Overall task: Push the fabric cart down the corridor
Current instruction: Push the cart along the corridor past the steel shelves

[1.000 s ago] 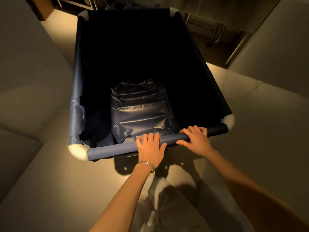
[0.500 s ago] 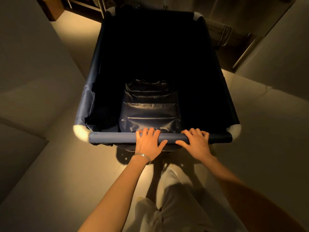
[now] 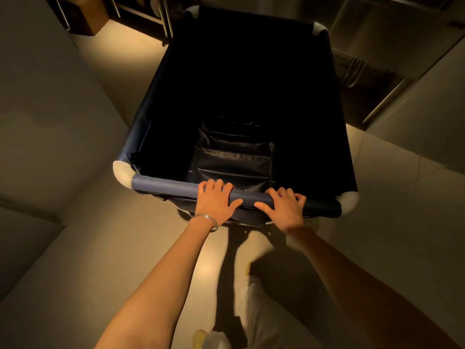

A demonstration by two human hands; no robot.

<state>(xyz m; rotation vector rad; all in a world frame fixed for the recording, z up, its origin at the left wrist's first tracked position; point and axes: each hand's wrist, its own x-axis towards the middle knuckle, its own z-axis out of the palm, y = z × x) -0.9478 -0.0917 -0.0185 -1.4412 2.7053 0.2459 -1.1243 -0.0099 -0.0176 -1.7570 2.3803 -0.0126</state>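
Observation:
The fabric cart (image 3: pixel 161 186) is a deep bin of dark navy cloth on a tube frame with white corner joints, filling the middle of the view. Its inside is dark, and a creased dark sheet (image 3: pixel 232 157) lies at the bottom. My left hand (image 3: pixel 216 202), with a thin metal bangle at the wrist, is curled over the near rail left of centre. My right hand (image 3: pixel 284 207) grips the same rail a hand's width to the right. Both arms are stretched out in front of me.
A pale wall (image 3: pixel 50 109) runs close along the cart's left side. Metal racks or frames (image 3: pixel 146 16) stand ahead at the top left, and steel rails and panels (image 3: pixel 364 79) at the upper right. My light trousers (image 3: pixel 256 298) show below over a glossy tiled floor.
The cart has swung clockwise in the view: its near rail now slopes down to the right and its far end points toward the upper right. Both hands keep their hold on the rail.

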